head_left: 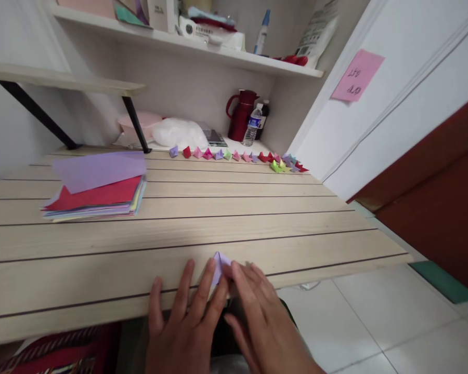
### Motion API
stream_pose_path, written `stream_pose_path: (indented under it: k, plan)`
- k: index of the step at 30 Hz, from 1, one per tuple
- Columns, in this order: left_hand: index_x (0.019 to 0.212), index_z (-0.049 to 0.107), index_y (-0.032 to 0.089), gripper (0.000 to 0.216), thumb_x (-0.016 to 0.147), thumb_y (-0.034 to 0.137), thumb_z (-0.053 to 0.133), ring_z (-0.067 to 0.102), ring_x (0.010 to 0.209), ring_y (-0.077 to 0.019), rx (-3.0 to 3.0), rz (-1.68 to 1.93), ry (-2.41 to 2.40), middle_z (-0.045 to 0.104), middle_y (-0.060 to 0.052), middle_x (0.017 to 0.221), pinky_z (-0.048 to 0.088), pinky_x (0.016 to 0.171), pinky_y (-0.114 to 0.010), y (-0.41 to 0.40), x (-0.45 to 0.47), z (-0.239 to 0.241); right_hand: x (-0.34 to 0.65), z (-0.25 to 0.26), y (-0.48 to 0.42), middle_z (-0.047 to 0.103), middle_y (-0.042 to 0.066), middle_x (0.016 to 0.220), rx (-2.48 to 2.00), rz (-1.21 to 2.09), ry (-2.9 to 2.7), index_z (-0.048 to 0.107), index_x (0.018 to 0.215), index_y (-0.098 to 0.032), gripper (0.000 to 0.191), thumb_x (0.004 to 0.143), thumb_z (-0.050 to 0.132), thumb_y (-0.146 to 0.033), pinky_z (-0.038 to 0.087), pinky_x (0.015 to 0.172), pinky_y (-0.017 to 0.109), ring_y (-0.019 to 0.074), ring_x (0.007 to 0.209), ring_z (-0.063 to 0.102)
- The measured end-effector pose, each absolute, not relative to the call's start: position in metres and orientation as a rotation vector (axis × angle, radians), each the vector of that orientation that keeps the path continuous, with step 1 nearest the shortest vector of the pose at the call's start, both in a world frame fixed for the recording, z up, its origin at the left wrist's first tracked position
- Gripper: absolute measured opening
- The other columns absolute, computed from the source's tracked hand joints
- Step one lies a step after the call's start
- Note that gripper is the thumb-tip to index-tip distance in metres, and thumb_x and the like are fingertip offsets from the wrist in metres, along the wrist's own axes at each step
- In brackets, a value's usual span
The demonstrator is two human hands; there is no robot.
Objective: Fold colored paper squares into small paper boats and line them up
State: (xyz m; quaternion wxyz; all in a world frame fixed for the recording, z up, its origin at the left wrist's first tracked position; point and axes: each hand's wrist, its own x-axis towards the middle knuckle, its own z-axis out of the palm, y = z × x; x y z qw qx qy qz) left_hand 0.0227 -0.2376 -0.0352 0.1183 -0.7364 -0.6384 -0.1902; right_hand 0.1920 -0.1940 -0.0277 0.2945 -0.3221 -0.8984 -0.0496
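Note:
A small folded piece of lilac paper (220,263) lies at the near edge of the wooden table (226,218). My left hand (187,324) rests flat beside it with fingers stretched out, the fingertips pressing on the paper's left side. My right hand (261,319) also lies with fingers extended, its tips touching the paper's right side. Most of the paper is hidden under my fingers.
A stack of coloured paper sheets (97,195) with a lilac sheet on top lies at the left. A row of several small folded paper shapes (237,156) lines the table's far edge. Behind stand a red jug (242,114), a water bottle (252,125) and a pink bowl (138,124).

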Motion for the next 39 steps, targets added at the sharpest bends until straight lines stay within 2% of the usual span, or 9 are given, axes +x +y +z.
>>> stream_pose_path:
  k: [4,11,17,22,25,28,30,35,39]
  plan:
    - [0.142,0.048,0.043,0.069,0.084,0.004,0.043,0.042,0.14,-0.0233,-2.149,-0.603,-1.818,0.052,0.009,0.149,-0.002,0.12,-0.058,-0.237,0.019,-0.039,0.183,-0.044,-0.189,0.053,0.008,0.148,-0.934,-0.176,-2.384,0.028,0.155,-0.01,0.06,0.096,0.04,-0.005,0.028,0.116,0.044,0.0232,0.138,0.042]
    - [0.133,0.06,0.031,0.048,0.091,0.012,0.045,0.051,0.133,-0.0173,-2.174,-0.904,-1.627,0.064,-0.003,0.138,0.009,0.122,-0.045,-0.238,0.011,-0.047,0.177,-0.037,-0.195,0.062,0.004,0.137,-0.934,-0.034,-2.363,0.038,0.152,-0.019,0.056,0.097,0.048,-0.015,0.023,0.115,0.044,0.0233,0.128,0.049]
    - [0.125,0.064,0.026,0.046,0.09,0.008,0.042,0.053,0.131,-0.0153,-2.142,-1.059,-1.576,0.07,-0.003,0.13,0.018,0.122,-0.042,-0.24,0.007,-0.044,0.176,-0.037,-0.198,0.062,0.005,0.137,-0.965,-0.01,-2.359,0.035,0.154,-0.022,0.059,0.097,0.05,-0.017,0.022,0.114,0.047,0.0251,0.13,0.047]
    - [0.122,0.066,0.031,0.042,0.087,0.014,0.052,0.058,0.124,-0.0138,-2.096,-0.909,-1.603,0.07,-0.002,0.129,0.016,0.122,-0.04,-0.263,-0.031,-0.038,0.17,-0.038,-0.199,0.054,0.009,0.146,-1.005,-0.093,-2.334,0.039,0.152,-0.019,0.057,0.097,0.052,-0.019,0.026,0.111,0.048,0.0277,0.134,0.045]
    - [0.133,0.059,0.028,0.049,0.086,0.015,0.053,0.062,0.118,-0.0153,-1.923,-1.026,-1.732,0.072,-0.005,0.124,0.02,0.121,-0.042,-0.27,-0.034,-0.037,0.164,-0.036,-0.199,0.054,0.007,0.147,-1.057,-0.164,-2.316,0.046,0.148,-0.024,0.051,0.097,0.052,-0.021,0.028,0.108,0.049,0.029,0.132,0.047]
    - [0.152,0.034,0.03,0.07,0.087,0.01,0.053,0.06,0.123,-0.0186,-1.921,-0.998,-1.798,0.069,-0.005,0.131,0.019,0.121,-0.049,-0.262,-0.015,-0.036,0.161,-0.036,-0.198,0.057,0.007,0.144,-1.065,-0.205,-2.298,0.051,0.144,-0.026,0.047,0.098,0.052,-0.022,0.029,0.107,0.05,0.0293,0.129,0.051]
    - [0.154,0.026,0.033,0.077,0.087,0.005,0.05,0.056,0.129,-0.0209,-1.951,-0.915,-1.866,0.064,-0.004,0.138,0.015,0.121,-0.052,-0.254,-0.003,-0.035,0.161,-0.036,-0.198,0.058,0.007,0.143,-1.058,-0.218,-2.3,0.052,0.143,-0.026,0.046,0.098,0.052,-0.022,0.029,0.106,0.05,0.0294,0.128,0.051]
    - [0.148,0.038,0.04,0.078,0.083,-0.001,0.044,0.056,0.129,-0.0235,-1.959,-0.605,-1.964,0.057,0.001,0.145,0.005,0.121,-0.057,-0.249,0.006,-0.032,0.162,-0.039,-0.198,0.056,0.008,0.145,-1.042,-0.221,-2.309,0.051,0.144,-0.027,0.047,0.097,0.052,-0.022,0.029,0.106,0.051,0.0297,0.13,0.049]
    - [0.144,0.047,0.036,0.071,0.082,-0.001,0.043,0.056,0.129,-0.0239,-1.953,-0.498,-1.95,0.053,0.002,0.147,-0.005,0.121,-0.059,-0.253,0.006,-0.029,0.162,-0.043,-0.199,0.055,0.007,0.147,-1.058,-0.228,-2.322,0.047,0.147,-0.026,0.051,0.097,0.053,-0.022,0.028,0.108,0.051,0.0293,0.132,0.048]
